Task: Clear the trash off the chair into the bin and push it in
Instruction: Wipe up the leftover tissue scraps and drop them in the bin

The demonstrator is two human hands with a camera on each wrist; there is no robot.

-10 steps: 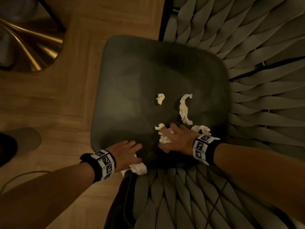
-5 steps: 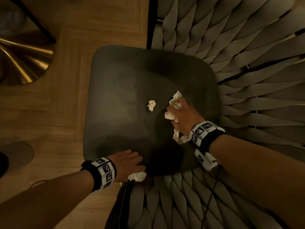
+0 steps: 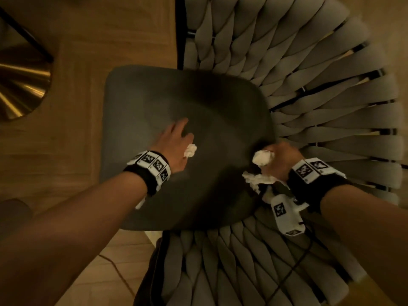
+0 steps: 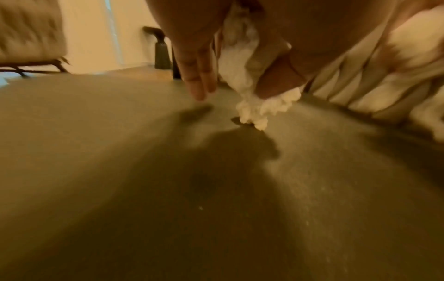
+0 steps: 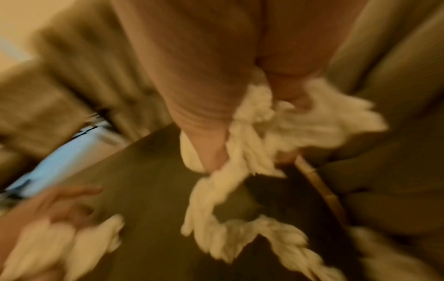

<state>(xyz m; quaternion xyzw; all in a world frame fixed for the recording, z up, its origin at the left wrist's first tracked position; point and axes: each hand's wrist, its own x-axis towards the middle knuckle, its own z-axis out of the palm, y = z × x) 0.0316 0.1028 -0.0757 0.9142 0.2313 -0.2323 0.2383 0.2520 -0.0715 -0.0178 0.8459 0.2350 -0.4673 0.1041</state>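
While both fists hold tissue, we're mid-task | left hand (image 3: 176, 144) pinches 1 wad (image 3: 190, 150) over chair seat (image 3: 220, 102) | right hand (image 3: 280, 157) clamps tissue bundle (image 3: 262, 157) at seat edge | bin unseen, dumping and push-in remain

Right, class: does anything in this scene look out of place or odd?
Yes. Crumpled white tissue does not belong on a chair seat. The left hand holds one wad; the right hand grips a bigger bunch, with a twisted strand trailing loose below it. No bin is in view.
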